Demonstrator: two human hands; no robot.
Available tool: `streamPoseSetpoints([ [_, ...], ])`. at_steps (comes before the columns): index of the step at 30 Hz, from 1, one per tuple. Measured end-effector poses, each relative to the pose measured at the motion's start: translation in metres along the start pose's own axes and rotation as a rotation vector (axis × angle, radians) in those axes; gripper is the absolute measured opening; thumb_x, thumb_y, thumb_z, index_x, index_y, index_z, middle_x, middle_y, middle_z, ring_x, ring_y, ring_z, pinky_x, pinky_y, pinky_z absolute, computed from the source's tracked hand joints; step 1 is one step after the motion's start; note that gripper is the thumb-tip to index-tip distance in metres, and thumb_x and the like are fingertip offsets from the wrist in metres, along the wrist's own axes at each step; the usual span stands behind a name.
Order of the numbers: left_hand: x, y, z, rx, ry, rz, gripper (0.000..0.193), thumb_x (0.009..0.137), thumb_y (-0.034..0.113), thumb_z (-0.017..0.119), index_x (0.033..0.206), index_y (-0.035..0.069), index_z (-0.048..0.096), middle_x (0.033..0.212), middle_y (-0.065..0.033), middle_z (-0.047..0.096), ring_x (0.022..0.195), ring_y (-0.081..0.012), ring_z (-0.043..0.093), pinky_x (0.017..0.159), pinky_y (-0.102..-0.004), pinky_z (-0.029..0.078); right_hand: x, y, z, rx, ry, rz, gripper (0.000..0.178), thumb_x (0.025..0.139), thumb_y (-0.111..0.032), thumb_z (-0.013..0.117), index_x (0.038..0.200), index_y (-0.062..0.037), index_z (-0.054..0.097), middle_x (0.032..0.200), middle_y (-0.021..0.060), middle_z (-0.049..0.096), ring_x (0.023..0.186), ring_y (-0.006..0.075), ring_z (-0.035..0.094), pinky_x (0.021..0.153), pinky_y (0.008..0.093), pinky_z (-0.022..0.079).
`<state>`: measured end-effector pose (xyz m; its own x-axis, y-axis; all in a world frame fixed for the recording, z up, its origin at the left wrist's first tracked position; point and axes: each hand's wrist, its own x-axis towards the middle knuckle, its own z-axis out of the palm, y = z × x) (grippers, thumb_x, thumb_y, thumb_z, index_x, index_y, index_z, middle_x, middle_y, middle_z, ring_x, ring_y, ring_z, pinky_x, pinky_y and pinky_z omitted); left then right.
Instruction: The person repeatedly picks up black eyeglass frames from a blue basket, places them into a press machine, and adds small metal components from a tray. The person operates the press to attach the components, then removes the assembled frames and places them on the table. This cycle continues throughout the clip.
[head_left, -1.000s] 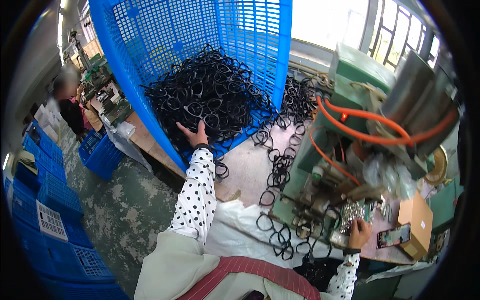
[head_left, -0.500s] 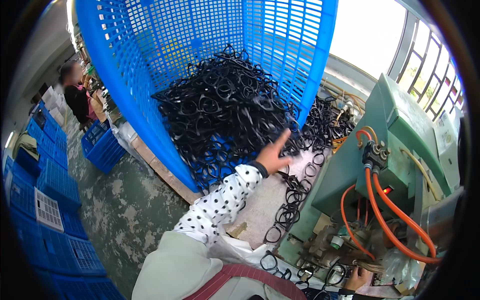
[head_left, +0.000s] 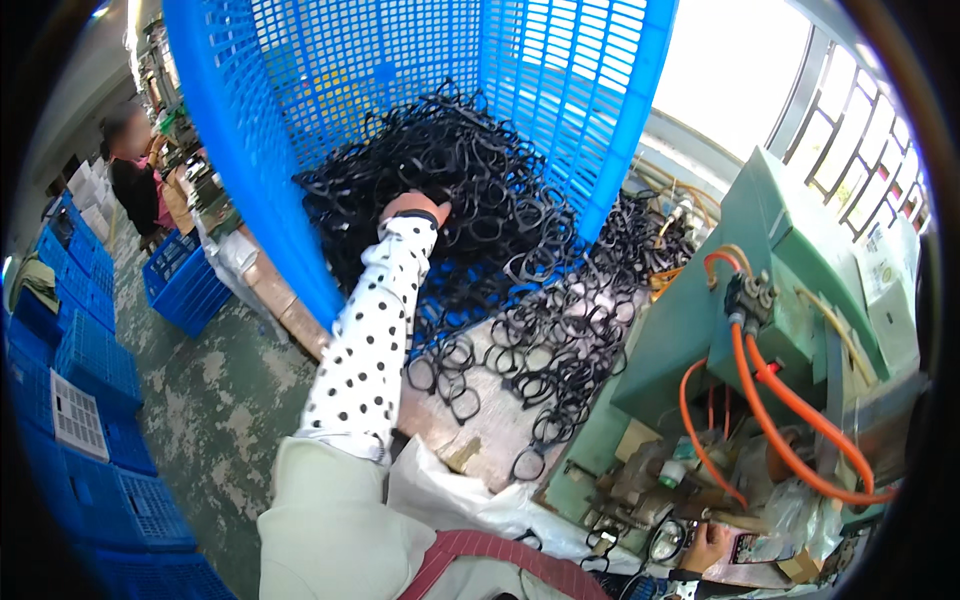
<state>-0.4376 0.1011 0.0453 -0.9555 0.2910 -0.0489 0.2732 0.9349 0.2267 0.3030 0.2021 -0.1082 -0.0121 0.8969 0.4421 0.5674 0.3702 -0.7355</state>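
Note:
A large blue mesh crate [head_left: 560, 120] lies tipped on its side, with a heap of black spectacle frames [head_left: 480, 190] spilling out of it. My left hand [head_left: 415, 207], in a white sleeve with black dots, reaches into the heap. Its fingers are buried among the frames, so its grip is hidden. More black frames [head_left: 560, 350] lie scattered over the bench toward me. My right hand [head_left: 705, 548] is low at the right, resting against the metal parts at the foot of a green machine [head_left: 790, 260]. Whether it holds anything is unclear.
Orange hoses [head_left: 790, 400] loop across the machine's front. A white plastic bag [head_left: 470, 500] lies at the bench edge near me. Stacked blue crates [head_left: 90, 400] line the floor at left, with a smaller blue crate [head_left: 185, 290] beyond. Another person [head_left: 135, 170] works at far left.
My view has swung left and closer to the crate. My left hand has moved from the heap's lower edge up into it, and its fingers have sunk among the frames.

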Motion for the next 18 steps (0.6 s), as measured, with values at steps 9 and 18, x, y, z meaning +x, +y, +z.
streamPoseSetpoints([
  [9, 0.025, 0.002, 0.055, 0.058, 0.313, 0.129, 0.083, 0.079, 0.068, 0.044, 0.143, 0.014, 0.043, 0.114, -0.0179, 0.067, 0.109, -0.0344, 0.060, 0.100, -0.0477, 0.028, -0.001, 0.066, 0.000, 0.066, 0.167, -0.031, 0.016, 0.073, -0.003, 0.065, 0.086, 0.0066, 0.065, 0.081, 0.0113, 0.062, 0.080, 0.0191, 0.057, 0.077, 0.0346, 0.047],
  [18, -0.090, 0.119, 0.113, -0.143, 0.091, 0.824, 0.058, 0.076, 0.055, 0.057, 0.128, 0.030, 0.050, 0.091, -0.0131, 0.071, 0.085, -0.0337, 0.068, 0.078, -0.0464, 0.042, 0.002, -0.031, -0.002, -0.223, 0.040, -0.087, 0.014, 0.075, -0.014, 0.071, 0.076, -0.0006, 0.067, 0.072, 0.0132, 0.063, 0.072, 0.0283, 0.056, 0.067, 0.0396, 0.044],
])
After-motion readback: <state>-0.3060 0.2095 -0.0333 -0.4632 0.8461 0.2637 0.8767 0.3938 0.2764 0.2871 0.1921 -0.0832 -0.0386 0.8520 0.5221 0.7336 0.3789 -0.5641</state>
